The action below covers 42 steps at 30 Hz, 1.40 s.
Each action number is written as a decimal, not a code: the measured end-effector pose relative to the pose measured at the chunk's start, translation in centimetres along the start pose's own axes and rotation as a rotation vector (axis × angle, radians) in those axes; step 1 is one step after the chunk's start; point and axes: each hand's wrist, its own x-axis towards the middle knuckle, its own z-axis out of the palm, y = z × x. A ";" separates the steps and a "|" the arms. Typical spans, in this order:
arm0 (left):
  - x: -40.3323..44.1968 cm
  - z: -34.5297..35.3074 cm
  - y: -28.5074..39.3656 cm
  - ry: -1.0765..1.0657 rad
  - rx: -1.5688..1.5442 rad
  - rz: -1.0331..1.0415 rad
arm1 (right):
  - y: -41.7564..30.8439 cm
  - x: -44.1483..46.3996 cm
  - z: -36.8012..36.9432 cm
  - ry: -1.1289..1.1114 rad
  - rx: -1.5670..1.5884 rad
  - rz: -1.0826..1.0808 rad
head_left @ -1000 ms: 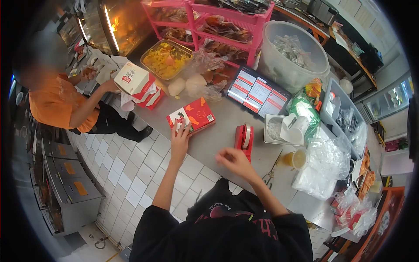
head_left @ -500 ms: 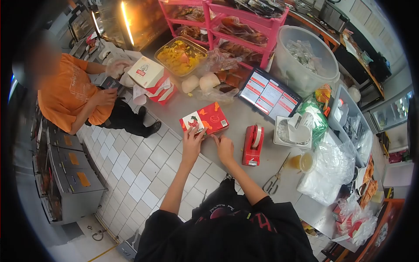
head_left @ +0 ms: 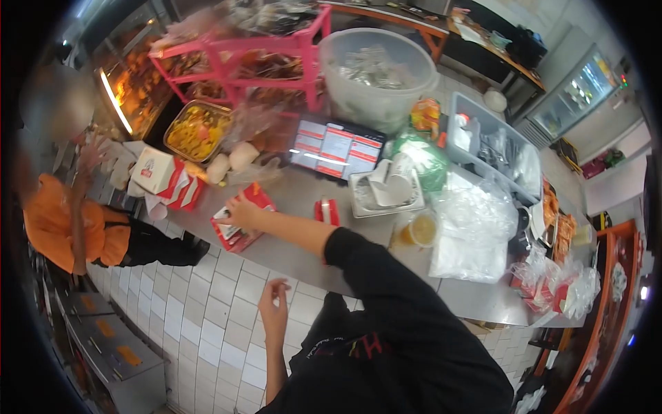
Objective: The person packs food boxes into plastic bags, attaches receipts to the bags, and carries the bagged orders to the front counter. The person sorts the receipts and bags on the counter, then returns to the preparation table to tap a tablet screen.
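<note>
A red-and-white cardboard food box (head_left: pixel 261 199) sits near the front edge of the metal counter. My right hand (head_left: pixel 241 212) reaches across and grips it from above, fingers over its top. My left hand (head_left: pixel 274 297) hangs above the floor in front of the counter, apart from the box. Its fingers are loosely curled, with a gap to the thumb and nothing visible in them. Close to my right forearm, a red tape dispenser (head_left: pixel 327 212) is partly hidden by that arm.
A tablet (head_left: pixel 336 148), a metal tray (head_left: pixel 386 200), a drink cup (head_left: pixel 418 229) and plastic bags (head_left: pixel 476 234) crowd the counter. Behind stand pink racks (head_left: pixel 269 45) and a large clear tub (head_left: pixel 376 90). At left, a person in an orange shirt (head_left: pixel 52 221) stands beside another box (head_left: pixel 157 172).
My left hand has left the box and dropped back toward me. The right hand has moved onto the box's top. My view has swung right, and the tape dispenser is now partly covered.
</note>
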 end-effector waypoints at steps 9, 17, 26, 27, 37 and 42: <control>-1.1 14.5 9.4 -0.426 0.002 0.169 | 0.9 -9.3 -11.8 0.512 0.245 -0.088; 5.6 31.9 14.9 -0.332 -0.472 0.151 | 8.8 -40.0 -27.0 0.607 0.155 0.139; 0.3 30.0 18.6 -0.368 -0.884 0.009 | 7.7 -59.5 -10.2 -0.060 0.588 0.470; -1.5 29.5 19.5 -0.393 -0.802 0.022 | 6.4 -60.2 -10.6 -0.190 0.500 0.475; -11.6 29.0 29.4 -0.292 -0.483 0.540 | -3.5 -63.5 -11.4 0.019 0.567 0.808; -10.5 27.1 31.4 -0.449 -0.448 0.438 | -3.2 -63.5 -9.7 -0.293 -0.065 0.699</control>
